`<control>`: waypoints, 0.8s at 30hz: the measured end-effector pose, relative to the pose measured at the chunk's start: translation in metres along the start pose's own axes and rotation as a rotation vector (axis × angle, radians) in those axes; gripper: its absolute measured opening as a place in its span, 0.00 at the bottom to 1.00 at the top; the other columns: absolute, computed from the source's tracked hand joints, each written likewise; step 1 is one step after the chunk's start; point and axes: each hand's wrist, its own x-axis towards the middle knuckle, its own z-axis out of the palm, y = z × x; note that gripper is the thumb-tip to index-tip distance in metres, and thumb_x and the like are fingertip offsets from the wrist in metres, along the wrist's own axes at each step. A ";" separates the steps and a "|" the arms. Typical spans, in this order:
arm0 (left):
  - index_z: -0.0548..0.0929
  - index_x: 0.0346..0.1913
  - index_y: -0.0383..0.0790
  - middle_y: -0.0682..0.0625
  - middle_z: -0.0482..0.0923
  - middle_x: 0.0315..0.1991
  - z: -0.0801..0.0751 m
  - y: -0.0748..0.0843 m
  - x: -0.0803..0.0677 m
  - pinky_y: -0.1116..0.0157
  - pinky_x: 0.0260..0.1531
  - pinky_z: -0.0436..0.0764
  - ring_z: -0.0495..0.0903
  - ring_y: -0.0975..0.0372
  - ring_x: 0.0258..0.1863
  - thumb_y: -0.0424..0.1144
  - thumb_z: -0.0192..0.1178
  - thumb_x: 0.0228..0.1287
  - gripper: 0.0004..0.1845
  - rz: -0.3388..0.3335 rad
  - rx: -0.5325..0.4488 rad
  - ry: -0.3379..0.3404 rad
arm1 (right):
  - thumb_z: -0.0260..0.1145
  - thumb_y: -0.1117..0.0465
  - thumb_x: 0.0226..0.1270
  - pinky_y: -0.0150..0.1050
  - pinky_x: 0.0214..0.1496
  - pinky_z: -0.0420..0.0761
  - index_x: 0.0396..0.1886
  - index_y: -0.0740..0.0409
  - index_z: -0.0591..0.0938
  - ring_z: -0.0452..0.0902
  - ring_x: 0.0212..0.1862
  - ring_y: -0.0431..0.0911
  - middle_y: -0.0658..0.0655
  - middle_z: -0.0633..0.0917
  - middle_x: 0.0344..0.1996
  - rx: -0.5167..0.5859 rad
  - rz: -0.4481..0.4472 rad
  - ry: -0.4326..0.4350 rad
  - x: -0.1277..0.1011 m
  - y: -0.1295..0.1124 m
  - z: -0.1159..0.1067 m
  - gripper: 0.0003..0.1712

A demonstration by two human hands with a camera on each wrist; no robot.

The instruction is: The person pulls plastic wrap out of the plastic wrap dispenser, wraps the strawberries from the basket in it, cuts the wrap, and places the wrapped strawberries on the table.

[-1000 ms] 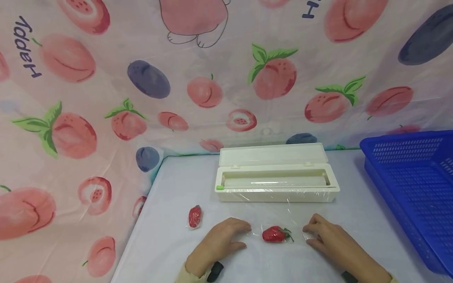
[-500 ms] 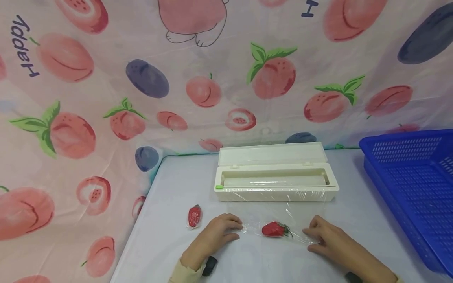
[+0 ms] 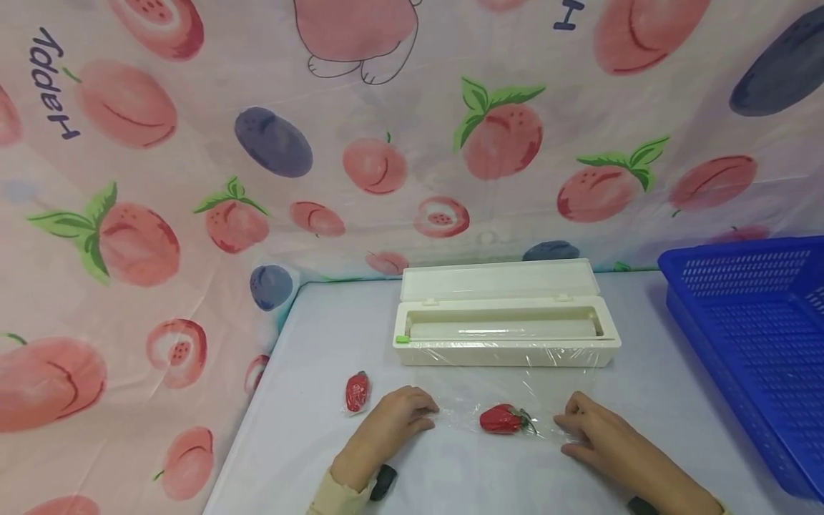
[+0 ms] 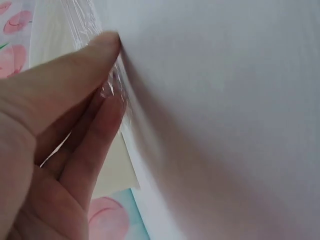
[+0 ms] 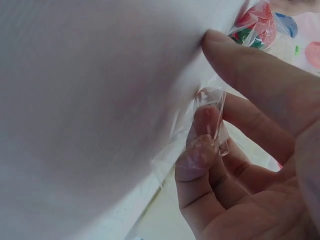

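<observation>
A red strawberry point(image 3: 504, 419) with green leaves lies in clear cling film point(image 3: 460, 413) between the two hands. To its left, my left hand point(image 3: 393, 429) holds the film's end; in the left wrist view, crinkled film point(image 4: 82, 22) runs between thumb and fingers. My right hand point(image 3: 599, 436) is at the other end. Film point(image 5: 210, 120) covers its curled fingertips in the right wrist view, while the thumb stands apart, its tip at the white cloth. The wrapped strawberry point(image 5: 257, 22) also shows there. Another wrapped strawberry point(image 3: 357, 392) lies beyond the left wrist.
Behind the hands stands a white cling film dispenser point(image 3: 508, 354), lid up, with a roll point(image 3: 502, 329) inside and a green slider point(image 3: 402, 339) at its left. A blue plastic basket point(image 3: 692, 336) is at the right. A fruit-print cloth point(image 3: 386, 93) hangs behind the table.
My hands moved slightly apart, the left one leftward, and the film drew into a narrow twisted band around the strawberry. Over the last half second the band has slackened and spread a little.
</observation>
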 end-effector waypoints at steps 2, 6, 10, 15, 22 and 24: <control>0.89 0.41 0.44 0.57 0.85 0.42 -0.001 -0.002 0.001 0.68 0.52 0.80 0.81 0.66 0.47 0.35 0.70 0.59 0.07 0.003 -0.013 -0.003 | 0.79 0.62 0.50 0.32 0.33 0.77 0.43 0.67 0.87 0.66 0.33 0.31 0.45 0.74 0.37 0.000 0.006 -0.001 0.000 0.000 0.000 0.21; 0.90 0.38 0.41 0.55 0.84 0.41 -0.002 -0.008 0.002 0.69 0.51 0.80 0.81 0.64 0.46 0.34 0.70 0.59 0.04 0.061 -0.006 0.031 | 0.78 0.63 0.51 0.33 0.33 0.78 0.43 0.66 0.88 0.68 0.34 0.31 0.45 0.75 0.37 -0.010 -0.004 0.001 0.001 0.001 0.000 0.19; 0.91 0.35 0.42 0.55 0.84 0.41 -0.002 -0.011 0.002 0.71 0.50 0.80 0.81 0.64 0.45 0.34 0.69 0.60 0.03 0.095 0.036 0.061 | 0.76 0.66 0.54 0.32 0.34 0.79 0.41 0.65 0.89 0.71 0.35 0.32 0.44 0.76 0.36 -0.026 -0.017 0.026 0.001 0.003 0.000 0.14; 0.90 0.36 0.44 0.56 0.84 0.39 -0.003 -0.006 -0.001 0.74 0.47 0.80 0.81 0.66 0.43 0.34 0.69 0.60 0.03 0.117 0.137 0.055 | 0.75 0.69 0.53 0.31 0.33 0.78 0.36 0.62 0.90 0.70 0.35 0.32 0.42 0.74 0.33 -0.090 -0.078 0.129 0.000 0.004 0.004 0.09; 0.90 0.36 0.47 0.59 0.85 0.38 -0.003 -0.002 -0.011 0.72 0.46 0.79 0.80 0.67 0.42 0.35 0.69 0.59 0.03 0.168 0.292 0.109 | 0.79 0.68 0.44 0.35 0.36 0.75 0.25 0.54 0.90 0.66 0.38 0.38 0.43 0.74 0.34 -0.242 -0.281 0.383 0.001 0.008 0.009 0.08; 0.89 0.36 0.47 0.59 0.85 0.37 -0.004 -0.003 -0.014 0.70 0.47 0.79 0.80 0.67 0.42 0.35 0.70 0.59 0.03 0.208 0.333 0.147 | 0.78 0.66 0.44 0.39 0.40 0.77 0.26 0.53 0.90 0.69 0.42 0.42 0.46 0.77 0.38 -0.301 -0.335 0.401 0.001 0.009 0.008 0.07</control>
